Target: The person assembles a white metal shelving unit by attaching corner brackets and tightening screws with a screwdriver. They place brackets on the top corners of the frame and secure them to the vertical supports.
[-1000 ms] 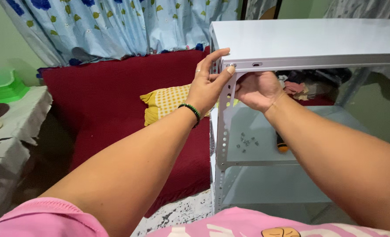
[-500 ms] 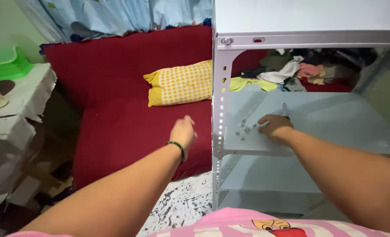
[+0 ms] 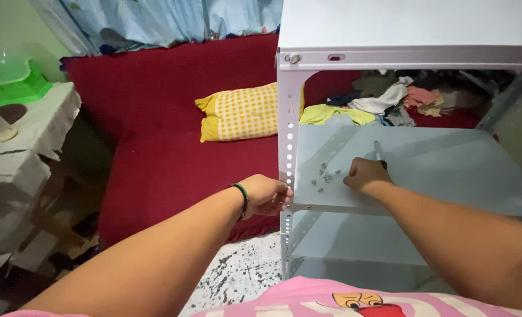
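I am looking down at my two bare arms reaching toward a pale grey metal shelving rack (image 3: 402, 35) that stands beside a bed.

My left hand (image 3: 265, 195), with a green bead bracelet (image 3: 241, 199) at the wrist, is curled loosely with the fingers drawn in. It rests against the rack's perforated upright post (image 3: 285, 141), level with the middle shelf's front edge. I cannot tell whether the fingers hold anything.

My right hand (image 3: 365, 175) lies knuckles-up on the flat grey middle shelf (image 3: 449, 170), fingers bent under and pressed together. What they pinch, if anything, is hidden beneath the hand.

A small scatter of silver bolts and nuts (image 3: 325, 175) lies on that shelf just beside my right hand, between it and the post. A thin metal screwdriver shaft (image 3: 378, 150) pokes out from behind the hand, pointing away from me.

A silver bolt head (image 3: 293, 58) sits in the top corner of the rack.

Behind the rack, the dark red bed cover (image 3: 173, 135) carries a yellow checked pillow (image 3: 243, 111) and a heap of mixed clothes (image 3: 390, 97). A worktop draped in white cloth (image 3: 20, 147) stands at far left.
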